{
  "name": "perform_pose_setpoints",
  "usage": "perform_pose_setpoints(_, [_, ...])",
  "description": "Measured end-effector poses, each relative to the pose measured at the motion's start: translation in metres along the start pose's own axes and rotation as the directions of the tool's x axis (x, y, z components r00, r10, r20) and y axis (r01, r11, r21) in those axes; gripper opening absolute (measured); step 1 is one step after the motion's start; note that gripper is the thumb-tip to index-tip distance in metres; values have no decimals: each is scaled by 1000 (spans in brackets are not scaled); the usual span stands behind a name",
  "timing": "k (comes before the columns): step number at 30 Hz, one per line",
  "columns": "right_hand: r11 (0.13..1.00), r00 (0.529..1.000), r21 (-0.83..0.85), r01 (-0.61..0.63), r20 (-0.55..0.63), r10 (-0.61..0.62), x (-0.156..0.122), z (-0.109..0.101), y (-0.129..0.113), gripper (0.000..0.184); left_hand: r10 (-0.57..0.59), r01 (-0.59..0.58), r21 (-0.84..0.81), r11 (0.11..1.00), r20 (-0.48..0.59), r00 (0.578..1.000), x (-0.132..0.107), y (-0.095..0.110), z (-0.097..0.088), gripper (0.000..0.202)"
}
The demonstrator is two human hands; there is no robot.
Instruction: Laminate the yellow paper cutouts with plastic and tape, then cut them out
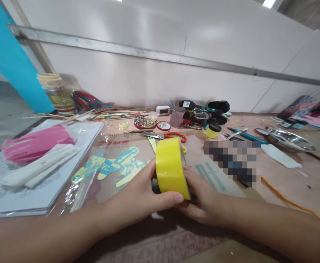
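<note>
A wide roll of yellow tape stands on edge between my two hands, just above the table. My left hand grips its left side, the thumb lying across the lower front. On the other side, my right hand is closed around the roll, its fingers partly hidden behind and below it. Yellow and blue patterned cut-outs lie to the left of the roll on a clear sheet. Just beyond the roll are scissors with orange handles.
At left, a pink packet lies on stacked paper. Along the back stand a jar, a dish of beads, a cup and a yellow paint pot. A metal bowl sits at right, near an orange cord.
</note>
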State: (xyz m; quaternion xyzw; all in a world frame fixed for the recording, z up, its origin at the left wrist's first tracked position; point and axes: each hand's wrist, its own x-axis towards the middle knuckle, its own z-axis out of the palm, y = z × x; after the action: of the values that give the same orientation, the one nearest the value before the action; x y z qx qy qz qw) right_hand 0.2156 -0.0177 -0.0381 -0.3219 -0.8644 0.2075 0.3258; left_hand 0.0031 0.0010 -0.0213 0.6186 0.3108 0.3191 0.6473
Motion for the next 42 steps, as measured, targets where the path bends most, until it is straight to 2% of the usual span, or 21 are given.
perform_pose_setpoints(3, [999,1000,-42,-30,-5,30,-1,0,4,41,-40,39,-53,998,-3,999,2,-1,-2,47])
perform_pose_setpoints(6, [998,999,-61,-33,-24,32,-2,-1,6,48,-69,68,-160,985,0,998,4,1,-1,48])
perform_pose_setpoints(8, [997,997,-39,-62,-36,61,-1,-2,5,54,-58,52,-165,985,-30,998,5,3,-1,51])
perform_pose_setpoints(10, [993,991,23,-119,-61,120,-1,-4,3,56,-31,24,-69,997,-93,995,7,7,-3,55])
perform_pose_setpoints(12, [976,976,111,-188,-89,198,-2,-6,2,56,38,-13,132,991,-189,981,10,10,-9,63])
perform_pose_setpoints(14, [955,959,170,-244,-106,264,-2,-7,0,55,168,-59,399,915,-244,955,12,14,-19,78])
perform_pose_setpoints(15, [948,952,178,-263,-110,285,-3,-6,0,56,238,-90,527,845,-220,946,13,16,-25,82])
perform_pose_setpoints(17, [945,948,174,-277,-108,298,-3,-4,0,57,308,-178,702,690,-62,949,14,19,-35,84])
perform_pose_setpoints(19, [947,954,184,-263,-97,283,-3,-2,0,58,308,-273,760,589,102,946,12,21,-40,86])
perform_pose_setpoints(20, [949,957,190,-252,-95,274,-3,-1,0,57,308,-306,768,562,149,940,11,22,-40,90])
perform_pose_setpoints(22, [951,959,190,-242,-103,265,-4,1,0,55,337,-342,793,504,184,924,9,22,-39,93])
perform_pose_setpoints(27, [951,954,175,-253,-119,276,-4,0,0,59,466,-410,875,257,259,846,4,19,-29,73])
perform_pose_setpoints(30, [955,956,182,-236,-134,262,-3,1,0,64,520,-427,893,144,299,800,2,15,-28,67])
perform_pose_setpoints(33, [947,951,202,-248,-137,278,-3,1,1,65,531,-500,861,87,385,755,-1,12,-31,58])
perform_pose_setpoints(37, [906,945,324,-272,-89,316,3,-6,-2,64,505,-629,770,107,503,701,-3,8,-34,61])
perform_pose_setpoints(40, [858,933,399,-323,-17,359,12,-19,-12,65,572,-631,765,132,461,679,0,8,-33,65])
perform_pose_setpoints(42, [824,905,398,-403,43,422,21,-28,-22,62,619,-619,777,112,433,655,4,14,-34,66])
